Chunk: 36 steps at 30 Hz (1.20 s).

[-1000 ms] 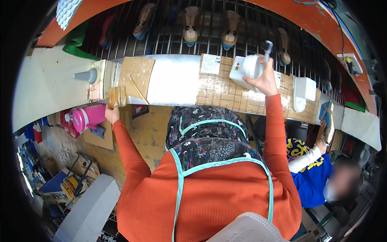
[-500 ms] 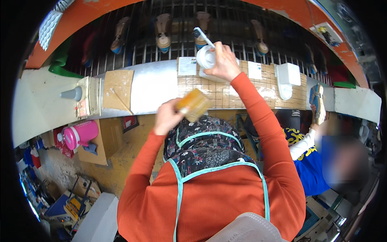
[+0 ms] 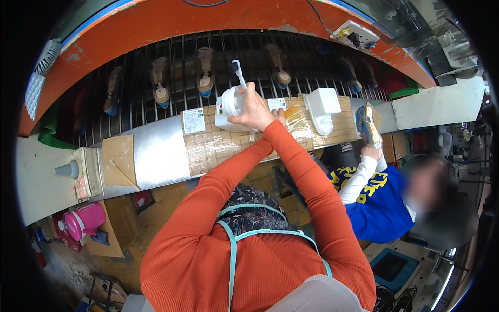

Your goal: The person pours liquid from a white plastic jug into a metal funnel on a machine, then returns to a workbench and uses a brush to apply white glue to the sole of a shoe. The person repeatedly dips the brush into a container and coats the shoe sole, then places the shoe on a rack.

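Note:
My right hand (image 3: 254, 110) is closed at the round neck of a white plastic bottle (image 3: 223, 120), which lies on the taped cardboard. From its grip a thin white brush (image 3: 240, 76), dark-bristled at the tip, sticks up; it looks like a toothbrush. My left forearm crosses under my right wrist. Only a few fingers of my left hand (image 3: 280, 116) show, at the edge of a shiny amber-brown block (image 3: 297, 118) lying over the cardboard. A second white bottle (image 3: 323, 106) stands just right of the block.
Beyond the bench runs a conveyor of metal bars (image 3: 179, 67) carrying several shoe soles (image 3: 205, 73). A cardboard piece with a stick (image 3: 120, 165) and a grey cone (image 3: 66, 169) sit at left. At right, a co-worker (image 3: 371, 200) holds a sandal (image 3: 367, 125).
My left hand has carried the amber block across under my right arm to the cardboard on the right. My right hand stays at the bottle with the brush. The view has shifted right.

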Motion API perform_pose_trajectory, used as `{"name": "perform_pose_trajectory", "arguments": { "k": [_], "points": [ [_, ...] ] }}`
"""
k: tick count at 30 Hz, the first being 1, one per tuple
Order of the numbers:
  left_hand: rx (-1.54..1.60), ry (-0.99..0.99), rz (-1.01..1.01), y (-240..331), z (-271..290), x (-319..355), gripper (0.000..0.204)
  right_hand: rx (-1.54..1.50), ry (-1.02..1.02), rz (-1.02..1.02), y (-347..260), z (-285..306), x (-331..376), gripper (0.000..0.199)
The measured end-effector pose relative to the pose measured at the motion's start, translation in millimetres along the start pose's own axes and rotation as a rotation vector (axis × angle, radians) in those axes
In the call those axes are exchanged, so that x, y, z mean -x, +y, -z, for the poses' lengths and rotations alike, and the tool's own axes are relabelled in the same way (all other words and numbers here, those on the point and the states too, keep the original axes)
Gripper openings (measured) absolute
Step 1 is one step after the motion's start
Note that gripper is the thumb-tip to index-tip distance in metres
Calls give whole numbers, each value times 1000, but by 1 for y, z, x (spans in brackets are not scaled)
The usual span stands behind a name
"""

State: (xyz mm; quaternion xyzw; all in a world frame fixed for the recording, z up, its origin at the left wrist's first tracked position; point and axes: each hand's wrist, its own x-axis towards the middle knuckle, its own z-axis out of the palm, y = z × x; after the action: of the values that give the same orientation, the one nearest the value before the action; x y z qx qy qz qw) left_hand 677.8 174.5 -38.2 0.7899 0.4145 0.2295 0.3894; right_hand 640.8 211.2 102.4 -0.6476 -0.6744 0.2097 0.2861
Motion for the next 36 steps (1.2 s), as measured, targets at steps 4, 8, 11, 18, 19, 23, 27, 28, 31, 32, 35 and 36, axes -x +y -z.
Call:
{"name": "perform_pose_trajectory", "arguments": {
  "k": [4,8,11,18,19,23,27,28,31,32,35,36],
  "points": [
    [-316,51,107,3,-23,-46,45,-6,14,-80,2,12,10,83],
    [47,119,105,-10,-24,-26,42,100,-40,-185,17,20,25,89],
    [114,-73,-240,-10,0,39,42,-88,2,-36,40,26,33,98],
    [63,-660,-145,-51,135,153,60,48,-109,-226,42,82,21,68],
    [-117,-516,-137,-63,151,162,60,196,-90,-240,31,86,10,62],
    [-409,-270,-227,-122,194,186,62,607,-282,145,-17,44,-31,66],
    [-415,-307,-400,-162,194,193,65,995,-458,149,-35,-41,-40,86],
    [-448,-297,-413,-167,189,194,60,1098,-509,137,-34,-55,-42,89],
    [-411,-193,-473,-178,177,198,56,1006,-833,-141,-17,-62,-62,92],
    [-372,-159,-472,-181,174,199,55,974,-852,-137,-12,-59,-65,92],
    [-380,-110,-503,-187,166,202,52,961,-846,-168,0,-39,-66,95],
    [-326,-49,-521,-188,163,202,50,949,-761,-173,4,-28,-64,93]
  ]
}}
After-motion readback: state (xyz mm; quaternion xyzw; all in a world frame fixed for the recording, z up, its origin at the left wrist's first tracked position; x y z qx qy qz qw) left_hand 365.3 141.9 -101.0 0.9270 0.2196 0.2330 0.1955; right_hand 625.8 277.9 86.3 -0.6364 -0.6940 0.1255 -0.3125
